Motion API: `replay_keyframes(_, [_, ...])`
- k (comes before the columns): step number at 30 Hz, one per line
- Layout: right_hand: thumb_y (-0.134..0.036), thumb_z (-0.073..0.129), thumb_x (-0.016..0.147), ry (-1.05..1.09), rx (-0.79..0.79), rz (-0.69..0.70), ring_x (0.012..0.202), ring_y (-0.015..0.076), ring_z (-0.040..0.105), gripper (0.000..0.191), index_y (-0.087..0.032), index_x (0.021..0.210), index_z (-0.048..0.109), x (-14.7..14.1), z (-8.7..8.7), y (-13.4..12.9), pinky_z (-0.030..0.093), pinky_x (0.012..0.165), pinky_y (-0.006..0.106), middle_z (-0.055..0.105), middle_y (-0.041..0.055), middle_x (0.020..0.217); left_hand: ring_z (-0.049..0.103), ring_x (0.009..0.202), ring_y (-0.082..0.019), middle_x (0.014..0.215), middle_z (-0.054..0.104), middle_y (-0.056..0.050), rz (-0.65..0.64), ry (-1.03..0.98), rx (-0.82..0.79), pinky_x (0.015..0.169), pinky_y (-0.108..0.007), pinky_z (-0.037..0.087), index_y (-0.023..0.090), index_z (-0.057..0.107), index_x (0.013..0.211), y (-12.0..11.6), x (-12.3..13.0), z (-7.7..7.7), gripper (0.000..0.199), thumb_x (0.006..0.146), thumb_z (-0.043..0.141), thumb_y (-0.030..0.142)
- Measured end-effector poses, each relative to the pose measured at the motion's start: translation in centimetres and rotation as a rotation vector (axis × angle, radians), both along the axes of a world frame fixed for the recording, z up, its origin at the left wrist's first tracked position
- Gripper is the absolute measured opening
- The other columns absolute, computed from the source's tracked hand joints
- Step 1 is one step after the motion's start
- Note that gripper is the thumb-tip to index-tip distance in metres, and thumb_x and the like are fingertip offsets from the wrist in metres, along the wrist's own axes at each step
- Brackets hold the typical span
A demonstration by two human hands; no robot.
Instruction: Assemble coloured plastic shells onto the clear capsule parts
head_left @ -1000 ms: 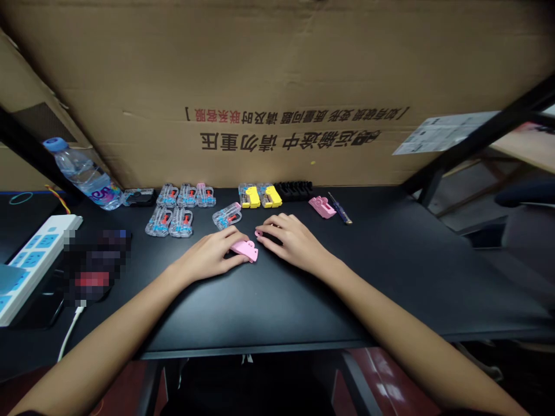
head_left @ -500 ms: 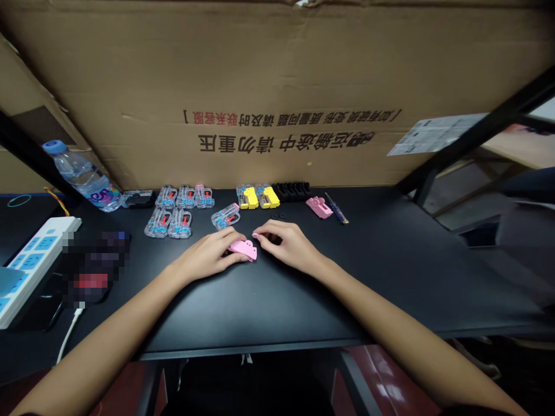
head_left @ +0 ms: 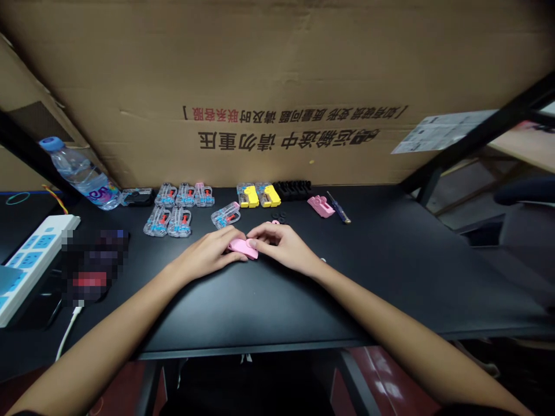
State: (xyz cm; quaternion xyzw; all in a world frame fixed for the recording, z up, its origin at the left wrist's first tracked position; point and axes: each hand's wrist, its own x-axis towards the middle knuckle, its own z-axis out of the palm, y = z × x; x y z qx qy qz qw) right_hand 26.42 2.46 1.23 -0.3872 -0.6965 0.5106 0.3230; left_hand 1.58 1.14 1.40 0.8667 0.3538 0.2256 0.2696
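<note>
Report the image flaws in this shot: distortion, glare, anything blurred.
Head view: wide-angle bowing curves the desk's front edge; soft glare lies on the red surface below; a pixelated patch hides whatever sits left of the left hand.

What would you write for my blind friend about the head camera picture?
A left hand and right hand hold a small pink plastic piece on a black desk, beside rows of clear plastic parts with red and blue insides.

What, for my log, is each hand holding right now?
Left hand: closed, holding the pink plastic piece.
Right hand: closed, also holding the pink plastic piece.
</note>
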Motion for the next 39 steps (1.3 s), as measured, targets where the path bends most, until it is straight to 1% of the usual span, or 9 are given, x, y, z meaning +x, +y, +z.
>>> replay_keyframes(6, [-0.041,0.079,0.088,0.066,-0.123,0.04,0.081,0.019,0.073,0.033,-0.019,0.111,0.071,-0.1,0.1,0.1,0.059,0.085,0.038,0.077,0.0031,0.087,0.066,0.092,-0.019,0.111,0.068,-0.005,0.007,-0.048,0.042,0.08,-0.03,0.051,0.022,0.06,0.122,0.0,0.0,-0.3,0.032,0.102,0.068,0.046])
replay_keyframes(13, [-0.043,0.079,0.087,0.054,-0.084,0.007,0.074,0.0176,0.069,0.03,-0.02,0.102,0.067,-0.3,-0.1,-0.1,0.058,0.078,0.036,0.071,0.0,0.079,0.067,0.088,-0.018,0.11,0.069,-0.004,0.016,0.006,0.056,0.077,-0.029,0.05,0.023,0.058,0.121,-0.3,0.2,-0.2,0.031,0.102,0.068,0.045])
replay_keyframes(22, [-0.044,0.08,0.086,0.058,0.011,-0.073,0.078,0.019,0.069,0.031,-0.02,0.104,0.071,0.1,-0.3,0.4,0.057,0.076,0.035,0.075,0.0034,0.087,0.068,0.082,-0.018,0.102,0.074,-0.001,0.07,0.099,0.139,0.072,-0.029,0.046,0.024,0.061,0.112,-0.8,0.5,1.6,0.023,0.094,0.07,0.034])
replay_keyframes(25, [-0.045,0.077,0.088,0.023,0.052,-0.08,0.078,0.0197,0.069,0.029,-0.019,0.102,0.072,0.2,-0.4,0.6,0.056,0.073,0.034,0.076,0.0048,0.089,0.067,0.077,-0.018,0.094,0.074,0.001,0.078,0.154,0.098,0.067,-0.029,0.042,0.024,0.062,0.101,-0.9,0.6,1.7,0.023,0.092,0.072,0.042])
replay_keyframes(30, [-0.043,0.07,0.095,-0.084,0.189,-0.161,0.078,0.02,0.067,0.026,-0.019,0.1,0.076,0.6,0.0,0.8,0.053,0.071,0.033,0.078,0.0057,0.095,0.061,0.061,-0.017,0.069,0.067,0.005,0.146,0.255,0.025,0.058,-0.028,0.029,0.023,0.057,0.084,-0.8,0.7,1.7,0.04,0.089,0.074,0.059])
replay_keyframes(32, [-0.043,0.066,0.097,-0.142,0.229,-0.182,0.074,0.0192,0.065,0.026,-0.019,0.095,0.076,0.9,0.3,0.8,0.051,0.069,0.033,0.077,0.0046,0.09,0.061,0.06,-0.017,0.066,0.066,0.004,0.171,0.259,0.004,0.057,-0.028,0.028,0.022,0.057,0.082,-0.7,0.7,1.6,0.047,0.088,0.073,0.066])
replay_keyframes(34, [-0.045,0.061,0.101,-0.212,0.245,-0.162,0.068,0.0184,0.062,0.035,-0.019,0.08,0.073,1.1,0.5,0.7,0.047,0.066,0.032,0.074,0.0032,0.077,0.062,0.059,-0.017,0.065,0.066,0.003,0.201,0.243,-0.004,0.058,-0.028,0.029,0.022,0.058,0.081,-0.7,0.8,1.3,0.05,0.088,0.07,0.07])
replay_keyframes(36, [-0.049,0.057,0.103,-0.276,0.229,-0.101,0.063,0.0176,0.06,0.048,-0.02,0.067,0.069,1.0,0.7,0.6,0.044,0.063,0.031,0.068,0.0021,0.065,0.062,0.059,-0.017,0.066,0.067,0.004,0.243,0.21,0.001,0.058,-0.028,0.031,0.023,0.059,0.083,-0.7,0.9,1.0,0.046,0.091,0.069,0.067])
replay_keyframes(39, [-0.055,0.054,0.104,-0.312,0.183,-0.01,0.058,0.0163,0.057,0.055,-0.019,0.066,0.07,0.7,0.7,0.2,0.04,0.057,0.029,0.065,0.0007,0.06,0.063,0.06,-0.016,0.067,0.068,0.005,0.282,0.15,0.007,0.059,-0.027,0.034,0.023,0.059,0.089,-0.8,1.2,0.7,0.039,0.093,0.068,0.061])
